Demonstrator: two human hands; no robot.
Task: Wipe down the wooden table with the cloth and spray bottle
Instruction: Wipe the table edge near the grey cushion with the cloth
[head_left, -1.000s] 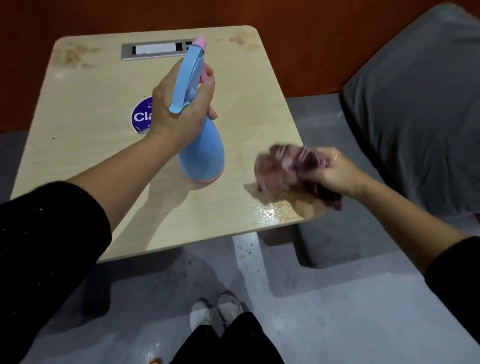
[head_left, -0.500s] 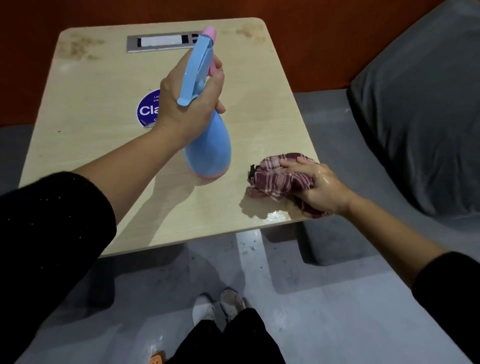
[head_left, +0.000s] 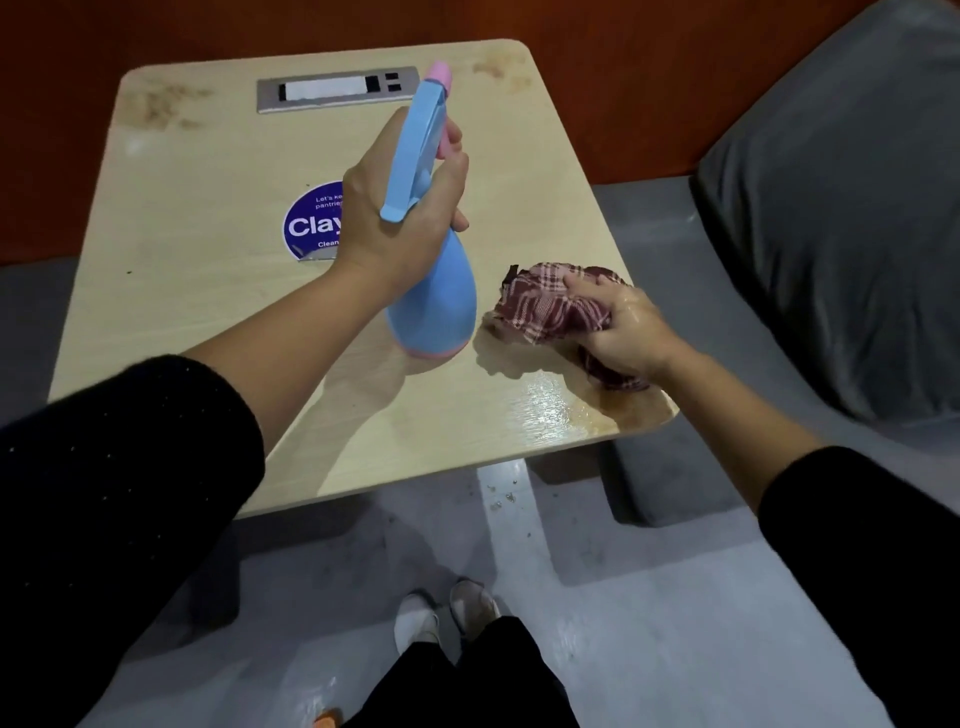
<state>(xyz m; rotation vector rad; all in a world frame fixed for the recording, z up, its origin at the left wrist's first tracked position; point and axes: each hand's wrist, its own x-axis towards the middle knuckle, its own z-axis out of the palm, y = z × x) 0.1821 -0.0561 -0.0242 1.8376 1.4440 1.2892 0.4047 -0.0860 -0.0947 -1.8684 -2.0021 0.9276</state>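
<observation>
A: Spray bottle (head_left: 434, 306), orientation?
B: Long axis tilted. Pink nozzle tip up, pointing toward the table's (head_left: 208, 291) far edge; rounded base low, toward the near edge. It is held over the tabletop's middle.
A: Left hand (head_left: 400, 208)?
B: Fingers wrapped round the bottle's neck, at the trigger.
A: Right hand (head_left: 623, 332)?
B: Fingers curled into the bunched plaid cloth (head_left: 545, 306), pressing it on the table by the near right corner, beside a wet patch (head_left: 545, 410).

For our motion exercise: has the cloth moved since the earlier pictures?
Yes: the cloth has slid left, away from the near right corner of the table.
</observation>
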